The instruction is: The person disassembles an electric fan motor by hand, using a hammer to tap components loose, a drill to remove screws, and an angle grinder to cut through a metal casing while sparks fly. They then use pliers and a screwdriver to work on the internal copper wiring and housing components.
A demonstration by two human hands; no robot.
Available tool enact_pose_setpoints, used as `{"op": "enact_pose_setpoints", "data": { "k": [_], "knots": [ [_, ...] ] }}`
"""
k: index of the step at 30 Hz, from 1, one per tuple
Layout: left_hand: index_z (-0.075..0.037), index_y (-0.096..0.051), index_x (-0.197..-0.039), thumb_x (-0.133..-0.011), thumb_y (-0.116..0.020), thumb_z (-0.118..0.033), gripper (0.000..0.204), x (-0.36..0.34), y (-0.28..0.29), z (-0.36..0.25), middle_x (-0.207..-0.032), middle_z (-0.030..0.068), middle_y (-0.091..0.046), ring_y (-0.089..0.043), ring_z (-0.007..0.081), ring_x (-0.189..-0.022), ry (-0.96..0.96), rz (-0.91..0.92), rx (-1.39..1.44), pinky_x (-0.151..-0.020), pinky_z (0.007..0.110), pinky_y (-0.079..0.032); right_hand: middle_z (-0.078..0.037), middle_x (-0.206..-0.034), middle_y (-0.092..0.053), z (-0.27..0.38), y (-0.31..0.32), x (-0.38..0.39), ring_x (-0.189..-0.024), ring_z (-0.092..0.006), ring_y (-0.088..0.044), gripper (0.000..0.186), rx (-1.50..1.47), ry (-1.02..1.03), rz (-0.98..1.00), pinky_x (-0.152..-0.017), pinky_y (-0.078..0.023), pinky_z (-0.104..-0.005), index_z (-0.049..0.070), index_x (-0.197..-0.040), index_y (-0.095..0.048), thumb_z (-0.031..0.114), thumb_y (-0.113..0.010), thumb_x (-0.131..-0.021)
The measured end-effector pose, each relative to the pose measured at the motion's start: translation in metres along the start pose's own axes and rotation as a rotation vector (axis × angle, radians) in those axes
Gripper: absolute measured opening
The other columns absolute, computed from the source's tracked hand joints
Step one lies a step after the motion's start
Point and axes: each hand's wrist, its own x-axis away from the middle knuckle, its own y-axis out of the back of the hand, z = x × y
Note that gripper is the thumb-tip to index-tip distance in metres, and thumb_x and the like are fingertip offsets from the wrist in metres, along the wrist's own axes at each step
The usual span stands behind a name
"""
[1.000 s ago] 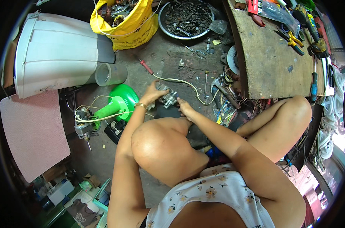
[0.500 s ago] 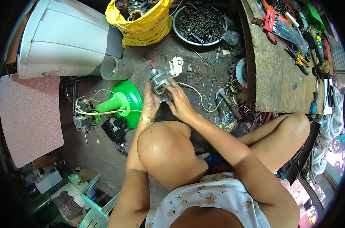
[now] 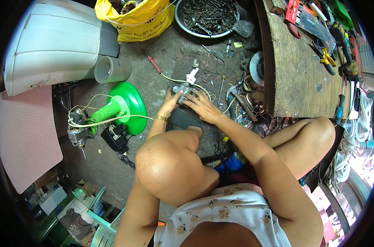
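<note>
A small grey metal motor with a white plastic piece at its far end is between my two hands, low over the floor. My left hand closes on its left side. From the right, my right hand lays bent fingers on its near side. The motor's underside is hidden by the fingers. Just beyond it to the left, a soldering iron with a red handle lies on the floor, and its pale cord runs behind the motor.
Left of my hands lies a green fan stand with another motor and a black adapter. A clear tub, yellow sack and basin of screws stand beyond. Right are a hammer and wooden bench.
Both hands have lowered the motor toward the floor, its white piece still pointing away. The soldering iron, previously seen just past the motor, now shows apart from it. The whole view has shifted slightly.
</note>
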Motion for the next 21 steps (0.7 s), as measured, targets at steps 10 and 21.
{"op": "enact_pose_setpoints", "data": {
  "k": [10,21],
  "knots": [
    [-0.01,-0.015,-0.152,-0.099,-0.051,-0.022,0.066,-0.008,0.015,-0.022,-0.144,0.0246,-0.037,-0.057,0.0415,-0.116,0.118,-0.201,-0.242,-0.066,0.046,-0.063,-0.024,-0.148,-0.035,-0.023,-0.015,-0.038,-0.135,-0.0436,-0.036,0.069,-0.282,-0.297,-0.389,-0.111,-0.036,-0.0462,0.006,-0.141,-0.039,-0.001,-0.062,-0.076],
    [-0.005,-0.045,-0.14,-0.062,-0.08,-0.051,0.097,0.008,-0.014,-0.034,-0.131,0.0222,-0.056,-0.048,0.0444,-0.124,-0.312,-0.286,-1.351,-0.099,0.05,-0.043,-0.017,-0.153,-0.033,-0.067,-0.004,-0.118,-0.133,-0.0412,-0.042,0.069,-0.246,-0.535,0.043,-0.11,-0.037,-0.0445,0.013,-0.145,-0.041,-0.002,-0.057,-0.08]
  ]
}}
